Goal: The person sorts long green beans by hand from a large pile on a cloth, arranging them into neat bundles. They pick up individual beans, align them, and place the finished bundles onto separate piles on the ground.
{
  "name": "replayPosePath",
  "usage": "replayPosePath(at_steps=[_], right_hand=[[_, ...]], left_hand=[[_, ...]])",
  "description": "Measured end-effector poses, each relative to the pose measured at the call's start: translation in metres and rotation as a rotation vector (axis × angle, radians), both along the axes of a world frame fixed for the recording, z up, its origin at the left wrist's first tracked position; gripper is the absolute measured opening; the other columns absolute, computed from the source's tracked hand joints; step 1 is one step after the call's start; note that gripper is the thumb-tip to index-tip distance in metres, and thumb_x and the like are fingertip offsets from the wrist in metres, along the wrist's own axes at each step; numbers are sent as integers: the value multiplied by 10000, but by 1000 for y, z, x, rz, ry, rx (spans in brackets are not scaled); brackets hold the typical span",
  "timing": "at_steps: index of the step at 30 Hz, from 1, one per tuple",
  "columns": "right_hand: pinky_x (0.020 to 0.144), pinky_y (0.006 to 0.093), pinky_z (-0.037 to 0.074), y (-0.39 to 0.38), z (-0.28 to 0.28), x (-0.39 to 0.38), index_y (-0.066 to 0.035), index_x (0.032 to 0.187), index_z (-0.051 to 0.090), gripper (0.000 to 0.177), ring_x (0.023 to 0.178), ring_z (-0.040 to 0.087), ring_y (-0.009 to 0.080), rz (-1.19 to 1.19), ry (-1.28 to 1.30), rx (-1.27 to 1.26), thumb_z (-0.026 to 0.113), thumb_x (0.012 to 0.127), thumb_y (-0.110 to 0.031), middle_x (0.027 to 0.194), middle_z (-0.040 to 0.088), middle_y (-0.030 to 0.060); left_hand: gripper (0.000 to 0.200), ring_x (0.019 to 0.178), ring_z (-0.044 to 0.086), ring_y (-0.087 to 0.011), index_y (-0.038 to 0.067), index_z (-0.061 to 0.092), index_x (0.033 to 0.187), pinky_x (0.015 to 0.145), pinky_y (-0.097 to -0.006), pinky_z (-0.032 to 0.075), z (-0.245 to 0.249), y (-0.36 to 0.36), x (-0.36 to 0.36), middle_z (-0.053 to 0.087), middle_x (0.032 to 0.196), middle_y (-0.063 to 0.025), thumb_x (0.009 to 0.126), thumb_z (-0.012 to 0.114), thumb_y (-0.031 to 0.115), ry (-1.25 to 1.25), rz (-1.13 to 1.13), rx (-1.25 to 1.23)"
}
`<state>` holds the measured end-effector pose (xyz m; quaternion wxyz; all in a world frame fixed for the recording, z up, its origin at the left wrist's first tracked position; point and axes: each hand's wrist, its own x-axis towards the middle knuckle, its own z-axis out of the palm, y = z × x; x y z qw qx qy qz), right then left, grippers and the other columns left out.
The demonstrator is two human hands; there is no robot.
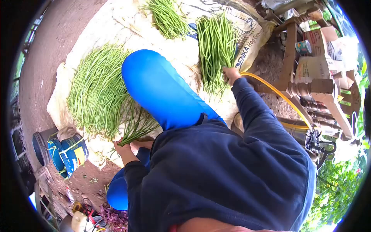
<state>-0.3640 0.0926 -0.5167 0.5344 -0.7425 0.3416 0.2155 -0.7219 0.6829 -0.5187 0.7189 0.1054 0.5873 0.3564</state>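
Observation:
My left hand (123,150) is closed around the ends of a small bunch of green string beans (141,125), which fans out up and to the right beside my bent knee. Left of that knee lies a wide heap of string beans (96,87). On the right, my right hand (232,75) is at the lower right edge of a second, neatly aligned pile of string beans (216,46). Its fingers are curled in against the beans, partly hidden. A third, smaller pile of string beans (166,17) lies farther off.
Pale sacks (91,42) spread over the dirt floor under the piles. Blue containers (73,154) stand at the left. A yellow hose (276,91) curves past my right arm to a metal pump (313,139). Wooden furniture (290,58) with cardboard boxes (313,69) stands at the right.

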Motion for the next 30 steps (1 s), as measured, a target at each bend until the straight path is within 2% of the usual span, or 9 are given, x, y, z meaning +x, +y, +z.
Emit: replayPosePath(at_steps=[5,8,11,15,18,23,25,28,30], right_hand=[[431,346,439,17,-6,-37,-13,834,536,235,499,532,186,-205,27,289,584,920,-227,675,562,82],[634,404,526,8,-6,-44,66,1022,538,414,722,634,272,57,13,103,635,882,-311,872,624,168],[1019,388,376,15,27,-56,148,1325,303,973,1185,492,406,400,34,-621,633,777,-586,1244,496,322],[963,432,423,17,79,-37,36,1241,481,620,1127,528,408,646,26,-700,585,846,-430,1172,547,311],[964,433,426,12,50,-9,-74,1216,555,395,1141,530,370,694,-438,-839,544,878,-278,1249,535,229],[1069,368,354,-11,2,41,-202,1300,529,489,1287,427,293,772,-367,-618,486,829,-78,1431,408,104],[958,333,442,-29,-12,44,-195,1269,570,554,1112,582,277,568,-376,-506,482,764,13,1220,596,148],[893,329,474,-45,-30,42,-184,1228,606,507,1008,629,274,386,-205,-372,510,765,0,1101,654,145],[832,290,479,-55,-42,36,-187,1195,634,436,908,641,178,294,-436,-182,582,801,-7,1030,685,100]], left_hand=[[410,483,416,-145,136,398,578,802,-405,495,9,7,6,349,488,1,933,539,285,107,-15,-20],[422,483,403,-153,140,375,573,786,-397,492,23,4,17,354,492,-1,935,531,290,118,-53,1],[427,484,388,-160,143,354,571,742,-381,481,44,-6,27,347,491,0,943,510,281,115,-35,29],[421,483,383,-153,151,367,576,688,-367,458,43,-1,26,339,494,11,959,485,280,102,-57,18],[418,476,389,-131,154,379,578,698,-361,465,48,-3,26,345,497,29,960,486,286,107,-71,14],[407,471,390,-127,149,393,587,723,-359,476,54,-6,20,352,497,29,957,499,283,95,-132,59],[380,472,392,-127,142,408,614,720,-361,483,56,-7,21,353,500,30,951,517,280,96,-113,74],[354,478,392,-127,135,417,642,699,-354,486,58,-4,22,354,505,31,945,533,277,102,-115,76],[346,480,390,-124,134,423,650,687,-349,485,61,-2,23,356,507,32,944,534,277,102,-121,62]])
